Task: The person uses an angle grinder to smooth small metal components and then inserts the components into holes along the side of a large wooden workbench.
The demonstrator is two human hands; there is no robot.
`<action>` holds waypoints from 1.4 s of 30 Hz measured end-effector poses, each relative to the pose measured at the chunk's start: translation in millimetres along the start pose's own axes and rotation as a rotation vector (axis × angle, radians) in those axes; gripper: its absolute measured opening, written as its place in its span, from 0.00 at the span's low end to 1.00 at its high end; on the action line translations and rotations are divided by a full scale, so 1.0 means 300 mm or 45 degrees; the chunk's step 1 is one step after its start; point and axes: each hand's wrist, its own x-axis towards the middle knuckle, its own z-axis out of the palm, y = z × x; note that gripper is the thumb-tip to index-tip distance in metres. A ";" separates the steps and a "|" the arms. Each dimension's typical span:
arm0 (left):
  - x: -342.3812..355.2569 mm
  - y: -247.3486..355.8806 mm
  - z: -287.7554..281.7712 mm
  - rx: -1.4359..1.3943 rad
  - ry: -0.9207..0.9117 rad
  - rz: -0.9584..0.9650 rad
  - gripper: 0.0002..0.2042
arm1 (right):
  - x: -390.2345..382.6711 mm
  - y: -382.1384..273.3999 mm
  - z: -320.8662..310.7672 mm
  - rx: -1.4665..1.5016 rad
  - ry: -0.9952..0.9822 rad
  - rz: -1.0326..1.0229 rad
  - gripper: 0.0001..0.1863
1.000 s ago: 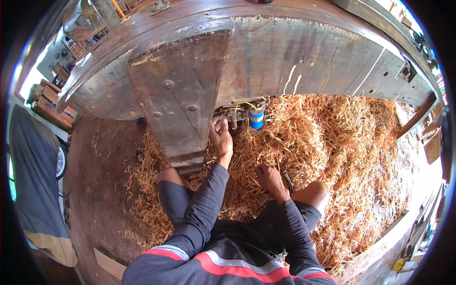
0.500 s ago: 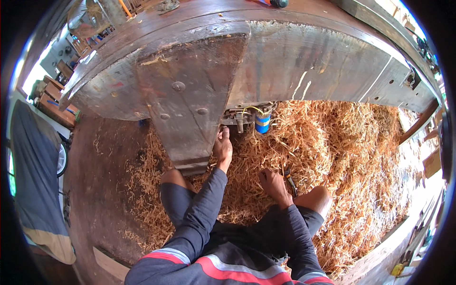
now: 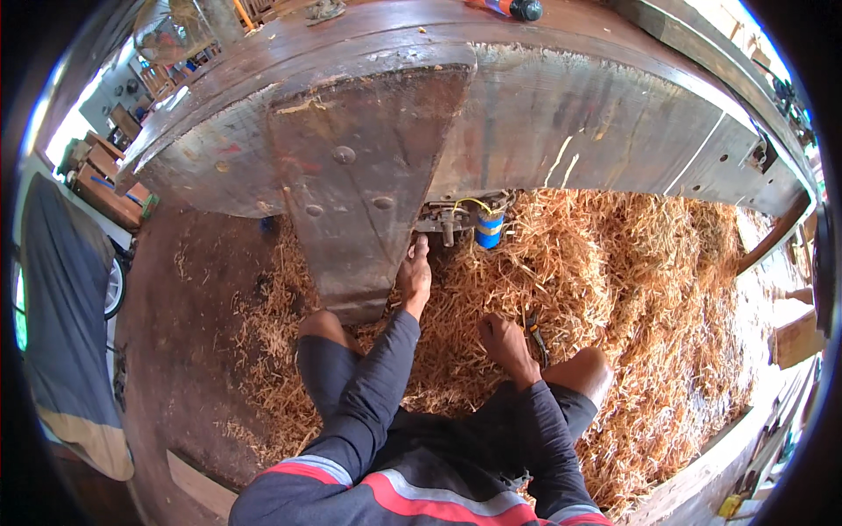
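My left hand (image 3: 416, 279) is raised against the right edge of a wide wooden bench leg (image 3: 355, 202), just below a metal mechanism (image 3: 436, 216) under the benchtop. Its thumb points up and its fingers curl in, partly hidden by the leg; what they grip does not show. Beside the mechanism is a blue cylinder (image 3: 488, 230) with a tan band and a yellow wire above it. My right hand (image 3: 506, 341) is closed in a fist near my right knee, its inside hidden. Pliers (image 3: 537, 337) with black and yellow handles lie on the shavings next to it.
Wood shavings (image 3: 631, 324) are heaped under and in front of the bench, thickest on the right. The bench apron (image 3: 605, 123) spans the view above my hands. A cloth-covered object (image 3: 66, 307) with a wheel stands at left. Planks (image 3: 697, 473) edge the lower right.
The bench and its leg sit slightly farther right and lower in the view. Both hands keep nearly the same pose and place.
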 end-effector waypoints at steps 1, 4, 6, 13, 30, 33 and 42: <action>-0.025 0.027 0.003 -0.032 -0.106 0.068 0.25 | -0.008 -0.007 -0.003 0.003 -0.005 0.017 0.14; -0.091 0.145 0.084 -0.162 0.028 0.064 0.18 | -0.001 -0.020 -0.023 -0.037 -0.040 0.047 0.13; -0.131 0.253 0.114 -0.114 0.061 0.045 0.13 | -0.001 0.002 -0.014 -0.013 -0.038 0.056 0.13; -0.120 0.270 0.125 -0.201 0.151 0.234 0.12 | 0.006 0.005 -0.015 0.059 0.035 -0.035 0.15; -0.084 0.201 0.098 -0.139 0.055 0.231 0.23 | -0.070 0.045 -0.056 -0.486 -0.085 0.474 0.26; -0.044 0.170 0.096 -0.111 0.146 0.278 0.17 | -0.144 0.071 -0.057 -0.545 -0.037 0.602 0.31; -0.101 0.227 0.183 -0.141 0.133 0.407 0.10 | -0.261 0.245 0.051 -0.853 0.234 0.855 0.44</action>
